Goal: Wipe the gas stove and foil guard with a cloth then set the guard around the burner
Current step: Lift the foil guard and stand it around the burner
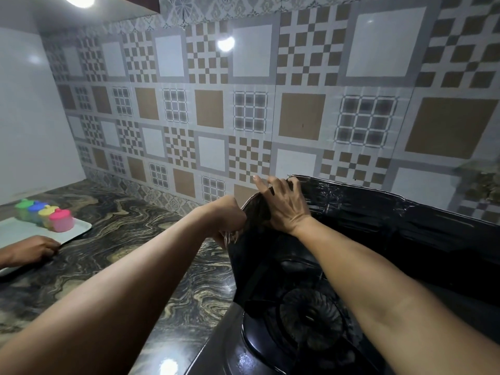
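Foil guard point(378, 215): dark, crinkled sheet standing upright along the stove's point(243, 345) far and left sides, at 12 o'clock from the burner point(311, 318). Left hand point(230, 215) is clenching the guard's left edge, its fingers hidden. Right hand point(286, 204) is grasping the top corner, fingers point(273, 184) curling over the rim. Marbled bench point(121, 234) is carrying a tray point(78, 230) of coloured containers point(46, 213) at 9 o'clock; another hand point(29, 250) is resting beside it.

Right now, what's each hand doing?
Left hand: closed on the foil guard's left end.
Right hand: fingers curled over the guard's top edge, gripping it.
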A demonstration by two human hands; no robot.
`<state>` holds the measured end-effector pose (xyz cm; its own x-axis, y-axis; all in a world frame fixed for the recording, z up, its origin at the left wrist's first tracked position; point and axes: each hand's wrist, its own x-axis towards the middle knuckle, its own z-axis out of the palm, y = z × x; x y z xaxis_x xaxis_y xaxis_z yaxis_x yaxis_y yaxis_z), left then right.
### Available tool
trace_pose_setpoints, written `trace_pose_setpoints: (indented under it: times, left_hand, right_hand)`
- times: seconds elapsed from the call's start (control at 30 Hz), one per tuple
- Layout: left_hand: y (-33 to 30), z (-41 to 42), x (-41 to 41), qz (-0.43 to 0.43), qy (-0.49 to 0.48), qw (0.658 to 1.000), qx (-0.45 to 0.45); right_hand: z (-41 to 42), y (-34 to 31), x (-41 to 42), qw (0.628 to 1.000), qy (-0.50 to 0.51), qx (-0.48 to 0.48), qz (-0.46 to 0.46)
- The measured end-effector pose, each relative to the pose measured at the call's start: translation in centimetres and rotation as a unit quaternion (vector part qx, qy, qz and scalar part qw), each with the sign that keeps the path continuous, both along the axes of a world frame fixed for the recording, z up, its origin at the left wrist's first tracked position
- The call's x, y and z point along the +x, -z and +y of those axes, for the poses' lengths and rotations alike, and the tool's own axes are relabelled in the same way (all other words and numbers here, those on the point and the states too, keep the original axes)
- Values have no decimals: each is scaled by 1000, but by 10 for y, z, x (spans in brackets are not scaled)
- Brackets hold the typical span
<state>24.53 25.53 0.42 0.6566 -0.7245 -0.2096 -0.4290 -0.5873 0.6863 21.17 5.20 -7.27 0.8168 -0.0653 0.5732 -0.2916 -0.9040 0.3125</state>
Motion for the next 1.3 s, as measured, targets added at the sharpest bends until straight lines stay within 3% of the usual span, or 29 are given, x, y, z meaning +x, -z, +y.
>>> trace_pose_setpoints:
  times: [0.23,0.33,0.47,0.67,0.97,1.3]
  left_hand:
    - [0,1,-5,30,0,999,21]
    - [0,3,-7,31,-2,999,29]
    - [-3,5,-13,56,-1,998,20]
    - [-2,2,-23,73,35,996,27]
    - [-3,-7,-35,52,55,996,53]
    - [-1,0,-28,22,-16,999,36]
  right_hand:
    - [-12,-33,-15,998,15,62,20]
    - [-26,-52,-32,988,102,114,-4]
    - [-55,-70,-74,948,257,188,4]
    - [-82,-82,-155,898,384,211,47]
    - [-96,-67,-194,902,363,232,-28]
    - [-90,-68,-200,902,350,250,-27]
